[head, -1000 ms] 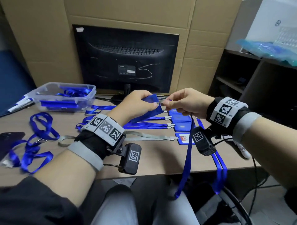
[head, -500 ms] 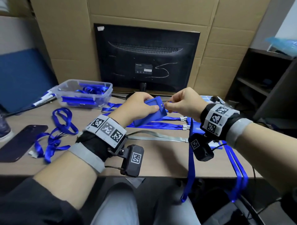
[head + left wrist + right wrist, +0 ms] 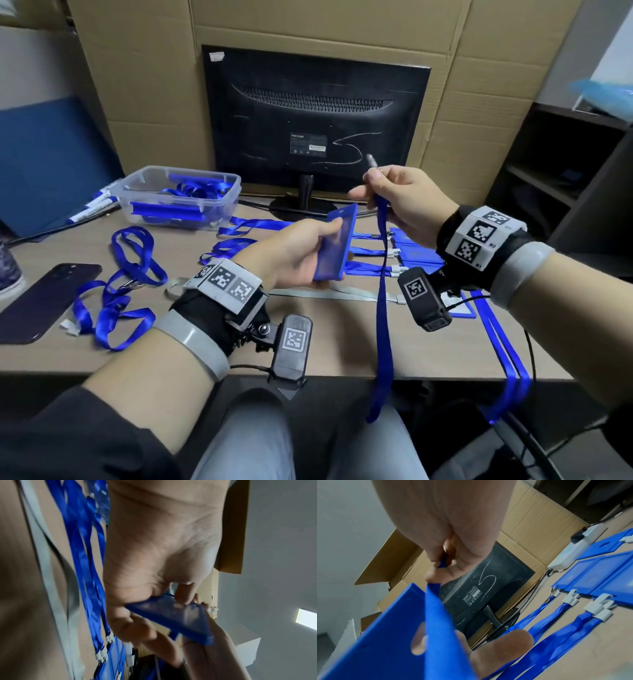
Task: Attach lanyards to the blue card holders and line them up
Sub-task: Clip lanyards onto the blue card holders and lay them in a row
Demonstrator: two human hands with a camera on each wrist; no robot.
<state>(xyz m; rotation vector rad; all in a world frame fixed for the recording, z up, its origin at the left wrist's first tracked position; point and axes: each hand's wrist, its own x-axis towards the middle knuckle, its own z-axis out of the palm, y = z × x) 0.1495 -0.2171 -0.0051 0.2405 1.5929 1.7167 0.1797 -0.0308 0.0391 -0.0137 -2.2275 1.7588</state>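
My left hand (image 3: 301, 253) grips a blue card holder (image 3: 335, 245) upright above the desk, thumb on its face; the same card holder (image 3: 173, 616) shows in the left wrist view. To its right and higher, my right hand (image 3: 394, 195) pinches the top of a blue lanyard (image 3: 382, 308), whose metal clip sticks up above the fingers. The strap hangs down past the desk edge. The clip and holder are apart. In the right wrist view the lanyard (image 3: 440, 615) runs in front of the card holder (image 3: 385, 635). Finished holders with lanyards (image 3: 404, 251) lie in a row behind.
A clear plastic box (image 3: 178, 198) with blue holders and lanyards sits at the back left. Loose blue lanyards (image 3: 120, 294) and a dark phone (image 3: 41, 301) lie on the left. A monitor (image 3: 315, 116) stands behind. Two lanyards (image 3: 503, 359) hang over the right desk edge.
The hands were together at the holder's top; now they have parted. My right hand rose with the lanyard's clip end, and my left hand tilted the holder upright.
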